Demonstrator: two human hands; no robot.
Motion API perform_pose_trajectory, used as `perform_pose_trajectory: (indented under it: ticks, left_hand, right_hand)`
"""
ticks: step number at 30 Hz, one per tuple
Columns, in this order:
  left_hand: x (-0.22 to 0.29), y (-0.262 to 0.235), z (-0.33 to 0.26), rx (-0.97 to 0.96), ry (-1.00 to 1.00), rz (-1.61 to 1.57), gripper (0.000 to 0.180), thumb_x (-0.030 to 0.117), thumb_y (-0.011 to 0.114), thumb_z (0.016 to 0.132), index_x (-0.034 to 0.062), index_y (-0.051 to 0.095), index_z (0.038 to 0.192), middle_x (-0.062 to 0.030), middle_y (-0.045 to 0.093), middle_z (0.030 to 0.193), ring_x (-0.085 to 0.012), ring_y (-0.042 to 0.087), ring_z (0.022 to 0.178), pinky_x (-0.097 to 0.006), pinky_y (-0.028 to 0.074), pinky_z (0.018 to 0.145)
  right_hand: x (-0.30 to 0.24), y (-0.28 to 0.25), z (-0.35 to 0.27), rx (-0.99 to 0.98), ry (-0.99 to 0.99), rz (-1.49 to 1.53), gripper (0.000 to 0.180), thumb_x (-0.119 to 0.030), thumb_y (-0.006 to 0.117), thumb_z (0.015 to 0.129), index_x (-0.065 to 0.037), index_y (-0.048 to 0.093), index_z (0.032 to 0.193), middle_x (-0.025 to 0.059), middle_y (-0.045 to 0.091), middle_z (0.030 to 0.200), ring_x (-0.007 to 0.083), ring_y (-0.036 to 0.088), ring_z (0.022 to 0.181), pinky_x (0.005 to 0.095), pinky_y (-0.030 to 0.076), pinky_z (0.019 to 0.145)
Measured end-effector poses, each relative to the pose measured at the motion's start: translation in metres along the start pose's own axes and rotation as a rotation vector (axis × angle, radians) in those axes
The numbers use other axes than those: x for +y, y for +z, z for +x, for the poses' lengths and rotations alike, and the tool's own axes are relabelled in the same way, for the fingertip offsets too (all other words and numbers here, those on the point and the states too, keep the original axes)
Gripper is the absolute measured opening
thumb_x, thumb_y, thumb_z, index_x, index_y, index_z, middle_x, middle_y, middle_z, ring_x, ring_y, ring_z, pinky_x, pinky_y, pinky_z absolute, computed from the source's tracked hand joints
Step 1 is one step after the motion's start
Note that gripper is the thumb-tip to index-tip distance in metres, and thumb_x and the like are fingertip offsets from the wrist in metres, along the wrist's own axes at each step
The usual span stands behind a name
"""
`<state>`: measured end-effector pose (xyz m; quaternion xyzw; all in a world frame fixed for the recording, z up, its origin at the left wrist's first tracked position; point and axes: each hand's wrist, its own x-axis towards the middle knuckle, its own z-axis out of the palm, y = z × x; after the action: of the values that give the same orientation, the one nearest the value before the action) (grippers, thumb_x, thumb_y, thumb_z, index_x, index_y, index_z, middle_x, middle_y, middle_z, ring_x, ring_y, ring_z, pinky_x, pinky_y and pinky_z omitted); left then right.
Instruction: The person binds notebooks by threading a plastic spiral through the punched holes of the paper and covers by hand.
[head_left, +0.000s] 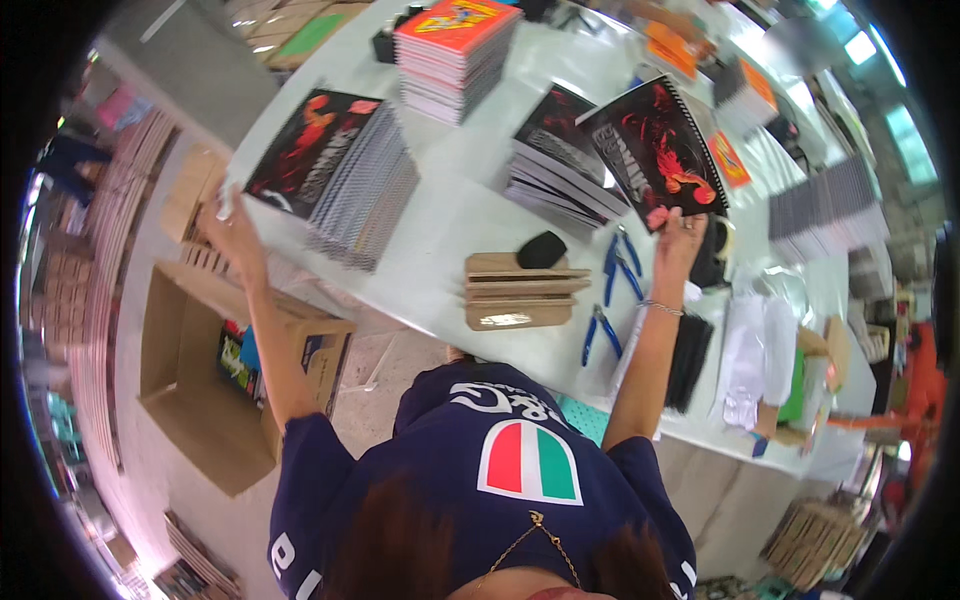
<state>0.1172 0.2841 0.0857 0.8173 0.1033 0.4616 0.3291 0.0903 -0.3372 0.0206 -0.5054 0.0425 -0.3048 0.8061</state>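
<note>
In my right hand (680,238) is a spiral-bound notebook (655,150) with a black and red cover, gripped by its lower edge and tilted above the table. Just left of it, a stack of similar notebooks (565,165) lies fanned unevenly. My left hand (235,228) is out past the table's left edge, beside another tall stack of black-covered notebooks (355,175). Its fingers are blurred, so their grip does not show clearly. Pliers with blue handles (622,265) and a second blue pair (601,332) lie near my right forearm.
The white table (455,200) also carries a stack of orange-covered notebooks (455,55), folded brown cardboard (525,292) with a black object (541,250) on it, black strips (690,360) and white plastic (760,345). An open cardboard box (205,370) stands on the floor at left.
</note>
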Motion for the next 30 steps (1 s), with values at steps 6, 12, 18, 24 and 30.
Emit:
perform_pose_trajectory:
  ticks: [6,12,18,24,30]
  left_hand:
    - [0.130,-0.007,-0.079,0.197,0.145,-0.110,0.015,0.003,0.061,0.090,0.0032,0.069,0.103,-0.0126,0.055,0.107,-0.0251,0.050,0.103,-0.037,0.043,0.088]
    - [0.168,0.020,-0.178,-0.238,0.234,-0.090,0.014,-0.002,0.062,0.087,0.0037,0.069,0.098,-0.0104,0.049,0.109,-0.0256,0.048,0.106,-0.037,0.041,0.091]
    - [0.158,0.047,-0.242,-0.715,-0.398,-0.677,0.061,0.016,0.073,0.083,0.0061,0.043,0.136,-0.0119,0.048,0.126,-0.0224,0.043,0.117,-0.040,0.036,0.099]
    - [0.138,0.068,-0.256,-1.042,-0.293,-0.633,0.079,0.013,0.077,0.079,0.0072,0.032,0.144,-0.0108,0.049,0.123,-0.0218,0.045,0.119,-0.037,0.037,0.104]
    - [0.093,0.087,-0.222,-1.075,-0.424,-0.701,0.076,0.006,0.070,0.085,0.0109,0.029,0.149,-0.0108,0.048,0.130,-0.0198,0.047,0.118,-0.031,0.042,0.098]
  right_hand:
    - [-0.001,-0.052,-0.056,0.155,0.247,0.128,0.064,0.001,0.065,0.088,-0.019,0.039,0.142,0.0002,0.050,0.133,0.0164,0.050,0.119,0.0365,0.046,0.098]
    - [0.010,-0.053,-0.101,0.155,0.198,0.175,0.046,0.009,0.056,0.089,-0.009,0.046,0.130,0.0045,0.051,0.125,0.0164,0.054,0.105,0.0312,0.051,0.083]
    - [0.032,-0.058,-0.120,-0.132,0.198,-0.138,0.017,0.005,0.047,0.095,-0.006,0.051,0.108,0.0081,0.053,0.110,0.0156,0.057,0.089,0.0293,0.051,0.081]
    - [0.046,-0.017,-0.171,-0.496,-0.153,-1.093,0.055,0.012,0.041,0.077,-0.001,0.046,0.131,0.0228,0.051,0.116,0.0390,0.050,0.110,0.0463,0.039,0.100]
    - [-0.039,-0.049,-0.132,0.055,-0.230,-1.498,0.052,0.010,0.053,0.074,-0.002,0.053,0.125,0.0222,0.050,0.118,0.0383,0.047,0.110,0.0467,0.039,0.092]
